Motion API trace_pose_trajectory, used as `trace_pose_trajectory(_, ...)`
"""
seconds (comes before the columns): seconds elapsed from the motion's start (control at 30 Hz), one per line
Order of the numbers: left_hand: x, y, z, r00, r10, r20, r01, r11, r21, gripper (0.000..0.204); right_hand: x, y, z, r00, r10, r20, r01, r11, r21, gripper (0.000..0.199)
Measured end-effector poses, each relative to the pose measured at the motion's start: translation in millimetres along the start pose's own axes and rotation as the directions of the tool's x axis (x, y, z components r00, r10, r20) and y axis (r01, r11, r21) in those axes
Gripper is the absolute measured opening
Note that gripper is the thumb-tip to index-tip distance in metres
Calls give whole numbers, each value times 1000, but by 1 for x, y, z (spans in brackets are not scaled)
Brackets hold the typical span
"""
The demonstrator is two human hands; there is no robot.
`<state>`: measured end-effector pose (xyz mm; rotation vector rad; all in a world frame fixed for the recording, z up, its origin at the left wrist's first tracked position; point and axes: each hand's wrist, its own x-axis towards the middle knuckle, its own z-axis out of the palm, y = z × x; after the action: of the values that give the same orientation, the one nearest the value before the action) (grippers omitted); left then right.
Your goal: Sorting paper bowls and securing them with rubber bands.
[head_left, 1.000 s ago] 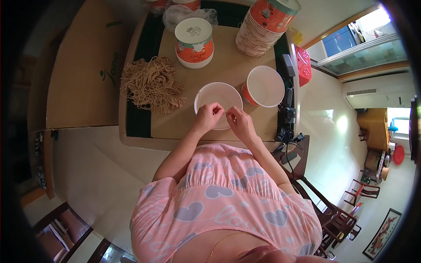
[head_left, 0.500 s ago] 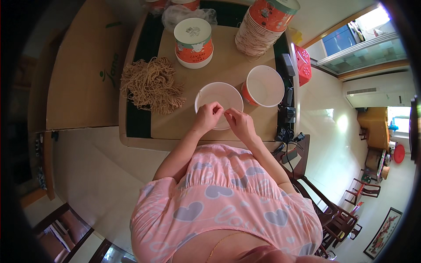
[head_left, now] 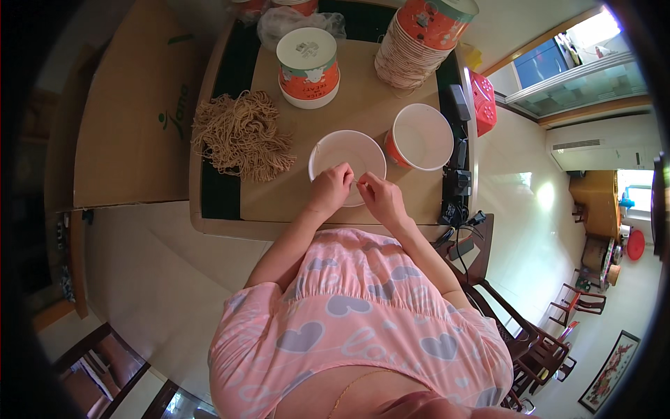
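Observation:
Over the near side of a white-lined paper bucket (head_left: 328, 143), my left hand (head_left: 332, 188) and my right hand (head_left: 381, 197) are held close together. Both are closed in a pinch, with what looks like a short piece of thin beige cord (head_left: 356, 182) between the fingertips. Most of it is hidden by my fingers. A bit of cord also shows at the bucket's left rim. To the right, touching neither hand, a second open orange bucket (head_left: 422, 136) leans slightly. A tangled heap of beige cords (head_left: 241, 136) lies to the left.
Behind stands an upside-down orange and green bucket (head_left: 307, 73). A tall stack of nested buckets (head_left: 412, 52), strung with cords, is at the back right. Clear plastic wrapping (head_left: 293, 26) lies at the back. Black adapters and cables (head_left: 457, 183) line the right table edge; a large cardboard box (head_left: 132, 112) stands left.
My fingertips have drawn slightly apart, the left hand shifting a little to the left. The buckets and the heap of cords stay where they were.

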<state>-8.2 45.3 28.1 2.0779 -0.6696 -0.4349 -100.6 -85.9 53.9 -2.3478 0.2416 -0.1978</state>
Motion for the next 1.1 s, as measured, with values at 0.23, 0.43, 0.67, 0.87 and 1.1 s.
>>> trace_pose_trajectory(0.23, -2, 0, 3, 995, 72, -72, -67, 995, 68, 9, 0, 2, 0, 1000, -20, -8, 20, 1000, 0, 8)
trace_pose_trajectory(0.43, -4, 5, -1, 992, 92, -90, -86, 994, 73, 8, 2, 2, -2, 1000, 20, -15, -20, 1000, 0, 7)
trace_pose_trajectory(0.67, -4, 3, 5, 992, 59, -109, -51, 996, 76, 9, -1, 6, 1, 1000, 20, -17, -20, 1000, 19, 9)
trace_pose_trajectory(0.87, -5, 16, -7, 997, 71, -22, -73, 986, -149, 9, 5, -2, -7, 986, 164, 7, -163, 970, 183, 16)
trace_pose_trajectory(1.1, -10, 35, -17, 999, 23, -22, -25, 995, -93, 10, 4, 2, -17, 986, 163, -19, -150, 942, 299, 9)
